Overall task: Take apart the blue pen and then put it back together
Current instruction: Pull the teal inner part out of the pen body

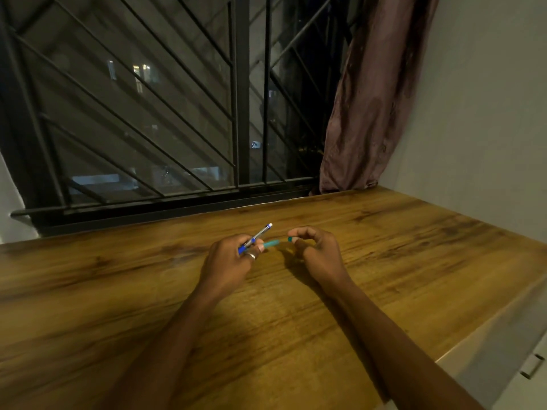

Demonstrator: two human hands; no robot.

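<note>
- Left hand (229, 257) grips a blue-and-clear plastic pen barrel (258, 235) plus a teal tube (270, 243).
- Right hand (316, 250), just to its right, pinches a small teal cap (290, 239).

Both my forearms (165, 335) show bare from the lower edge up to the wrists. My left hand (229, 261) wears one plain silver ring (251, 256) — a smooth, rounded band — low on a finger. My right hand (318, 253) is bare.

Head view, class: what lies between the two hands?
In the head view, a teal pen piece juts from the left hand toward the right hand, which pinches a small teal bit; only bare wooden table shows in the gap between them.
</note>
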